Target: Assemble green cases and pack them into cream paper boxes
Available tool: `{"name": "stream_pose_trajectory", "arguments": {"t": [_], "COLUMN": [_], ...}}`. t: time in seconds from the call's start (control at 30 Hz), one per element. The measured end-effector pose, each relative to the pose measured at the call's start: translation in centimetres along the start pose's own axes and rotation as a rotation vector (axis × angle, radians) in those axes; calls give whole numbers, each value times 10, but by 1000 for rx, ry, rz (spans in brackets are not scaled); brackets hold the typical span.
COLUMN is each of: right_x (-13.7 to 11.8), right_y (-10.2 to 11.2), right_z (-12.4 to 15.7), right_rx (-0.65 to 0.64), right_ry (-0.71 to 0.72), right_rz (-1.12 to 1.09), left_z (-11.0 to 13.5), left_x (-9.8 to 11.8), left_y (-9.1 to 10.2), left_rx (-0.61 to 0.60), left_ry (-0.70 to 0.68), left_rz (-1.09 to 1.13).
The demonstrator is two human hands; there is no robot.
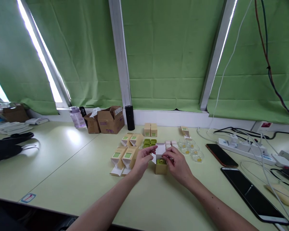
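Note:
A small tan carton (161, 168) stands upright on the pale green table (86, 179), its white top flap (160, 149) raised and a green round item (161, 161) showing in its mouth. My left hand (144, 159) pinches the flap's left side with closed fingers. My right hand (177, 163) grips the carton's right top edge, fingers curled. Several more tan cartons with green labels (125, 156) lie open-ended to the left. Green jars (150, 142) and clear plastic lids (192, 150) sit just behind.
Two upright cartons (150, 129) stand at the back, beside a black cylinder (129, 117) and brown cardboard boxes (110, 120). Two phones (221, 155) (254, 195), a power strip (245, 147) and cables lie right. A black bag (7, 146) lies left.

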State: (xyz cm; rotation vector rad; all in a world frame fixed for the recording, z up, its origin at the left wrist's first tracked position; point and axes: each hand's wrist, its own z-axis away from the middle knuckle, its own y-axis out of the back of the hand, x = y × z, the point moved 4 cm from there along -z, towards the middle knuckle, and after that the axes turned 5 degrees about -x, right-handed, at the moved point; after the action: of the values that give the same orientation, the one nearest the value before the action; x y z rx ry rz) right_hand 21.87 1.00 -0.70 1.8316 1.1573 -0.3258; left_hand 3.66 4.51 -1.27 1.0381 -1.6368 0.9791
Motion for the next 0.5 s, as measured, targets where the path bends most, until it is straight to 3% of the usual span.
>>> {"name": "stream_pose_trajectory", "arguments": {"t": [0.3,0.5], "right_x": [7,22], "right_y": [12,10], "right_z": [-2,-1], "right_rx": [233,276], "right_ry": [3,-156], "right_rz": [-99,-176], "left_z": [0,0], "left_x": [1,2], "left_y": [-2,-3], "left_rx": [11,25], "left_ry": [-3,1], "left_rz": [59,69]}}
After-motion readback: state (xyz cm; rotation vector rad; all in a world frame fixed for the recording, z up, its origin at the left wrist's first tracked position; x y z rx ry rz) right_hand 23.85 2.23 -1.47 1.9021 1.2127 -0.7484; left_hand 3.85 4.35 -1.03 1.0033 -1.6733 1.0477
